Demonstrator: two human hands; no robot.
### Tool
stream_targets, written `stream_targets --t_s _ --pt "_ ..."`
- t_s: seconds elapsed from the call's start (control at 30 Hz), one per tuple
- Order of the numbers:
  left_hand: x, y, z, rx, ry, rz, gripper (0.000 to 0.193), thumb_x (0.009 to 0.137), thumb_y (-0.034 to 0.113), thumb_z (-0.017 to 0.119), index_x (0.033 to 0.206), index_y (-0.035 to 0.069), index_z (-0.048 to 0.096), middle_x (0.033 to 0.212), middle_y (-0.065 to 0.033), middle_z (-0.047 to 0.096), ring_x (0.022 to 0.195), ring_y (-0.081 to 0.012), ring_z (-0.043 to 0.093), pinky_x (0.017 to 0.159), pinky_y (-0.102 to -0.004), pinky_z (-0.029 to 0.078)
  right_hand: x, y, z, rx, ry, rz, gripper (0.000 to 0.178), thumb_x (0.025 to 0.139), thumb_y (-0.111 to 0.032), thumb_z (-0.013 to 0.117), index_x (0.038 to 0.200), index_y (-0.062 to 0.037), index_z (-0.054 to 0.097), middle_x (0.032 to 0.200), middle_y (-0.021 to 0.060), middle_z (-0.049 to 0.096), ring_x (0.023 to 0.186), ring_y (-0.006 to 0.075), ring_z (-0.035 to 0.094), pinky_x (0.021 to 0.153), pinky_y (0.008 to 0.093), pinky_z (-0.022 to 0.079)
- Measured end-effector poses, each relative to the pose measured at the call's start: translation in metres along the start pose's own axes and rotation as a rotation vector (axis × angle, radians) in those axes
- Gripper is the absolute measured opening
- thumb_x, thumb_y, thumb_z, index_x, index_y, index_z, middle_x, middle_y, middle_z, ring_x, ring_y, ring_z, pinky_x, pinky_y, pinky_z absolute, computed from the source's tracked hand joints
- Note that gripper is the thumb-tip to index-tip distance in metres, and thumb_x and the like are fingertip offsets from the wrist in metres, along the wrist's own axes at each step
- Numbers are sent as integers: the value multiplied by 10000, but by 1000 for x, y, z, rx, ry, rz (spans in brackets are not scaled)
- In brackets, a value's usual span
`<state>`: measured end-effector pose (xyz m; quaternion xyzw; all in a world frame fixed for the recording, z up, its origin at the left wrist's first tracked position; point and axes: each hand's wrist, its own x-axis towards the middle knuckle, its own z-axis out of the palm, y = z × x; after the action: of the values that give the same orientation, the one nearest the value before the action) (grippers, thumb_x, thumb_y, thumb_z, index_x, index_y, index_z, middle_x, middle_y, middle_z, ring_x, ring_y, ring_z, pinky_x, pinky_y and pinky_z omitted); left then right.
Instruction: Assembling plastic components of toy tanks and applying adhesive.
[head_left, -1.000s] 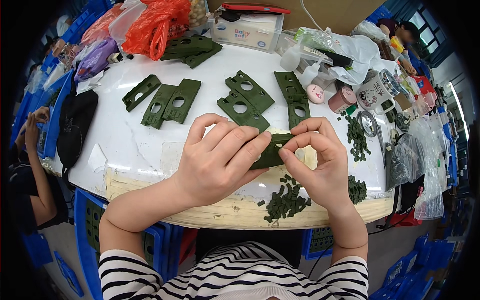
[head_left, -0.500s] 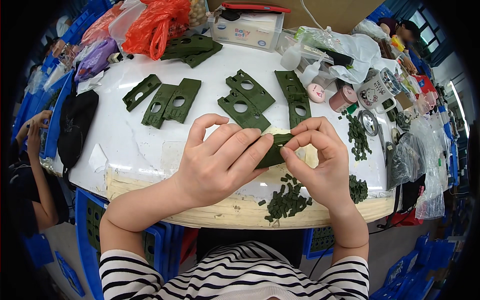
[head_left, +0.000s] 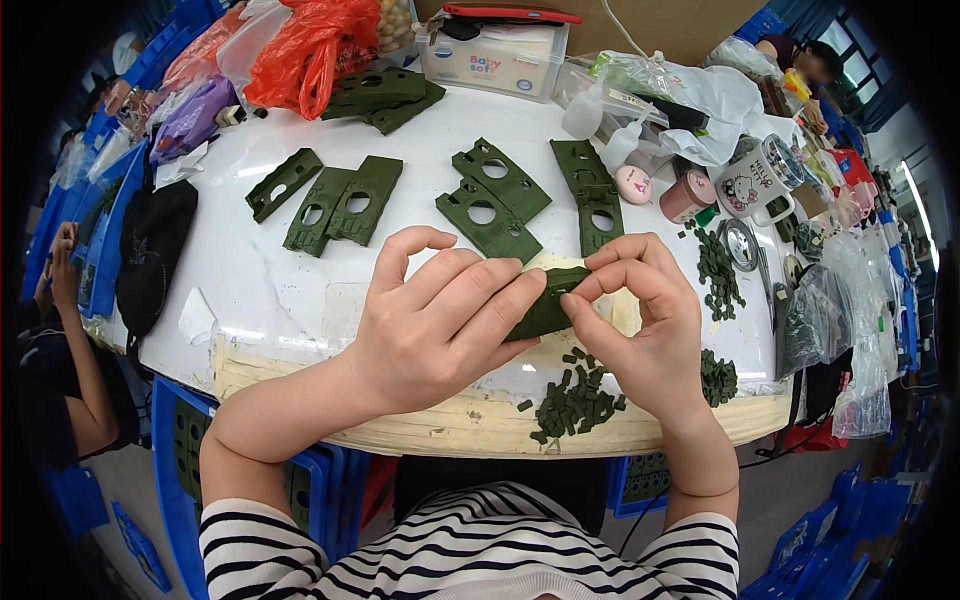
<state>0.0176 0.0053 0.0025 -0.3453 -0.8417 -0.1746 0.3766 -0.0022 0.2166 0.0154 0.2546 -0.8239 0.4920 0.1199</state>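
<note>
Between my hands, just above the near part of the table, is a dark green moulded plastic plate (head_left: pixel 543 305), tilted and partly covered by fingers. My left hand (head_left: pixel 440 320) grips it from the left, with the fingers lying over its far side. At its right end, the thumb and forefinger of my right hand (head_left: pixel 640 320) are pinched against the edge. Whether a tiny piece sits between those fingertips is hidden. Small green plastic pieces (head_left: pixel 578 405) lie in a loose heap below my right hand.
Similar green plates with round holes lie beyond my hands (head_left: pixel 490 215) and to the left (head_left: pixel 345 205). More small pieces (head_left: pixel 717 275) are at the right, by a mug (head_left: pixel 755 185). Bags (head_left: pixel 315 60) and a clear box (head_left: pixel 493 62) line the back. A co-worker's arm (head_left: pixel 85 380) is far left.
My hands and the plate stay almost in place, with only a slight shift at the right fingertips. The co-worker's hands at the far left have moved a little.
</note>
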Motion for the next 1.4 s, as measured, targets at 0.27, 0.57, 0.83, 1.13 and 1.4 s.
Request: stream_targets --t_s 0.27,0.57,0.83,1.13,1.4 --pt "1 0 0 -27 -3 -11 542 572 276 852 1044 84 667 905 5 645 719 -146 573 816 -376 409 0 -1 1 -22 18 -28 110 709 -68 761 747 -40 662 915 87 591 837 196 597 740 288 461" --pt "2 -5 -3 -175 -86 -92 558 574 288 874 1047 85 661 935 -15 656 784 -179 583 819 -383 412 2 3 -3 55 16 -93 229 692 -47 770 838 -20 595 911 97 586 840 206 589 739 294 462" --pt "4 -16 -6 -273 -140 -128 573 596 288 880 1076 72 654 992 -42 662 895 -208 612 885 -413 407 12 -10 -24 -97 -180 -193 522 643 -102 817 1100 -21 578 1022 117 588 933 279 557 808 366 455" --pt "5 -19 -2 -503 19 -253 863 575 291 892 1315 74 505 1236 -109 561 1134 -285 519 1008 -480 359 10 -7 -22 -261 -192 -253 529 618 -126 837 1074 -11 595 947 112 615 902 297 578 808 359 468" --pt "-3 -6 11 -1688 -103 -797 1003 779 415 777 1501 112 150 1515 -138 286 1364 -263 364 1047 -445 418 4 -7 -8 -117 41 -236 510 606 -179 859 1012 -6 603 871 95 611 770 229 583 684 312 469"
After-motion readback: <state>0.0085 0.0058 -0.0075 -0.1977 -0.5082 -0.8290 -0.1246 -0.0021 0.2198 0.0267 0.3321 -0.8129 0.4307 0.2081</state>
